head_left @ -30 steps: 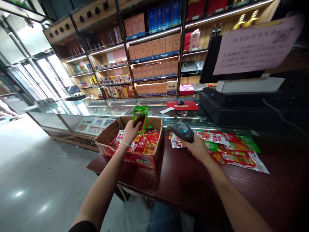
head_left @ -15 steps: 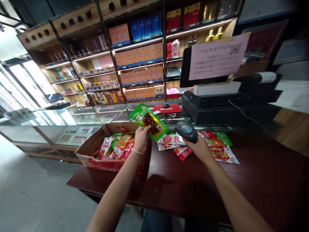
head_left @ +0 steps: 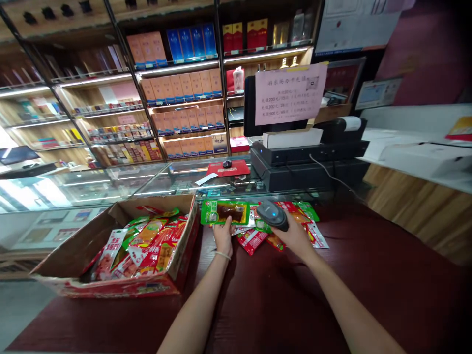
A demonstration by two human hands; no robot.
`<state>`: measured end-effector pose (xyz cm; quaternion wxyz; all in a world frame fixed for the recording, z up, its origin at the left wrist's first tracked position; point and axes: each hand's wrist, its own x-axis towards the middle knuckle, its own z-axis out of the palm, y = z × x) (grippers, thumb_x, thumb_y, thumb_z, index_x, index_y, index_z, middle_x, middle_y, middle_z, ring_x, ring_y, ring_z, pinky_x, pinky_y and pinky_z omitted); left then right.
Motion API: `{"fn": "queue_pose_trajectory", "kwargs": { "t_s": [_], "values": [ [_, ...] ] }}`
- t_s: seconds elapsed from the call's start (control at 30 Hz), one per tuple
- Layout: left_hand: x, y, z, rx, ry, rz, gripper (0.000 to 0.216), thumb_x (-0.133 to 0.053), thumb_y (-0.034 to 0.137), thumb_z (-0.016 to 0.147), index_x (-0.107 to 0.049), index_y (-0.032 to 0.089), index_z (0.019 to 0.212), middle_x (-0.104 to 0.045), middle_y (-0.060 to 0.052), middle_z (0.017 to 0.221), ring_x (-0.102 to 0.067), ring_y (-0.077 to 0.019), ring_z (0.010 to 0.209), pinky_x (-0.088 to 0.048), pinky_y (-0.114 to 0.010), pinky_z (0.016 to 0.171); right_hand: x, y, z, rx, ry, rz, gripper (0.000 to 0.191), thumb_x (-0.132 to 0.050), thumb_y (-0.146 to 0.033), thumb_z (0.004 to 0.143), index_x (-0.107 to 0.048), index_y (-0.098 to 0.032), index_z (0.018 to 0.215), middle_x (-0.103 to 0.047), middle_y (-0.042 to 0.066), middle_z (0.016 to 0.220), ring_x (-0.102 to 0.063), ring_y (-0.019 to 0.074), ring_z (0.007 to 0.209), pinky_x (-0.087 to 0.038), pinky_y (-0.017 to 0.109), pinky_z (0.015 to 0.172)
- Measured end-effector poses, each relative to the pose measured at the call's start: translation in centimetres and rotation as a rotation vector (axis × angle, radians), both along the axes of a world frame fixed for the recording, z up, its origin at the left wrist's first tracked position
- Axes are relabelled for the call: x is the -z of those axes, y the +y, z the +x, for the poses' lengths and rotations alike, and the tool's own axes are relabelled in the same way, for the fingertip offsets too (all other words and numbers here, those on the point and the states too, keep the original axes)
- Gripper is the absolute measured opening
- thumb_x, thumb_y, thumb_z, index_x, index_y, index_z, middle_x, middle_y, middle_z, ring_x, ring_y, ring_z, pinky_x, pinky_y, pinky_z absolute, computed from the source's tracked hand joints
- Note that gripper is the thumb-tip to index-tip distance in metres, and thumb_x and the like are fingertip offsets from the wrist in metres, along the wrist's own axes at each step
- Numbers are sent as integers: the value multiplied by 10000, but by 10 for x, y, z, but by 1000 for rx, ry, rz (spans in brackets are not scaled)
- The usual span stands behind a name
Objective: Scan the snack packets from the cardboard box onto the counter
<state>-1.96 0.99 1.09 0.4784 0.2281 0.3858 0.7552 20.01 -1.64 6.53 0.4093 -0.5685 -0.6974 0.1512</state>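
Observation:
My left hand (head_left: pixel 223 237) is closed on the lower edge of a green snack packet (head_left: pixel 221 212) with a clear window showing brown food. Held in my right hand (head_left: pixel 298 237) is a black barcode scanner (head_left: pixel 272 214) with a blue light, its head close to the packet's right end. Behind and below the scanner, several red, green and white snack packets (head_left: pixel 252 240) lie spread on the dark table (head_left: pixel 280 300). To the left stands an open cardboard box (head_left: pixel 121 287) holding many more packets (head_left: pixel 147 246).
A glass counter (head_left: pixel 147 179) runs behind the table, with a red mat (head_left: pixel 232 169) and a mouse (head_left: pixel 227 163) on it. At the back right stand a cash drawer (head_left: pixel 302 172) and a screen covered by a pink paper sign (head_left: pixel 287 93). Lit shelves (head_left: pixel 184 88) hold boxed goods.
The green packet has gone from tilted to nearly level and lower, its right end near the scanner. My view has turned to the right and moved nearer the box.

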Motion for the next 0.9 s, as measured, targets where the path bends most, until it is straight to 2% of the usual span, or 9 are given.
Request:
{"fn": "queue_pose_trajectory", "kwargs": {
  "t_s": [0.07,0.17,0.23,0.43,0.63,0.73,0.9],
  "values": [
    [11,0,-2,19,-32,-5,485,-886,403,566,-638,118,870,-641,16,697,-608,-96,594,-511,-233,610,8,-3,-2,-61,-37,-91,507,-687,-434,784,-564,-287,1254,-735,63,1043,-703,301,937,-517,355,726],
    [16,-2,-5,27,-50,-10,479,-885,383,580,-645,116,897,-671,-14,786,-644,-119,694,-538,-266,688,13,-8,-7,-128,-41,-161,544,-718,-427,765,-555,-307,1271,-745,42,986,-709,294,920,-519,347,729],
    [15,-2,-6,30,-53,-5,470,-880,377,592,-649,115,908,-678,-25,820,-650,-124,719,-536,-265,689,12,-10,-9,-152,-32,-172,554,-717,-425,768,-553,-306,1284,-746,42,998,-707,292,940,-519,345,744],
    [13,-1,-3,33,-63,-1,466,-872,366,610,-651,119,938,-676,-25,831,-639,-113,685,-525,-252,651,9,-9,-4,-172,-71,-219,429,-670,-437,802,-631,-269,1194,-747,57,1030,-702,302,954,-521,363,772],
    [14,-1,-4,13,-27,-14,473,-868,372,603,-648,133,947,-683,-28,856,-656,-128,737,-539,-271,710,9,-6,3,-138,16,-171,520,-706,-434,776,-605,-263,1257,-738,63,1084,-686,299,1000,-520,391,833],
    [12,-3,-7,-53,140,3,440,-821,428,656,-655,132,937,-693,-37,841,-655,-145,732,-536,-290,714,5,0,14,-72,111,-93,506,-719,-413,763,-623,-244,1230,-727,72,1112,-675,294,1016,-515,393,845],
    [4,-10,-11,-185,728,81,277,-688,423,808,-705,146,829,-713,-48,795,-648,-181,760,-497,-290,733,-4,8,45,193,308,62,413,-695,-454,773,-680,-192,1092,-741,92,1002,-685,273,907,-507,366,786]
  ]
}}
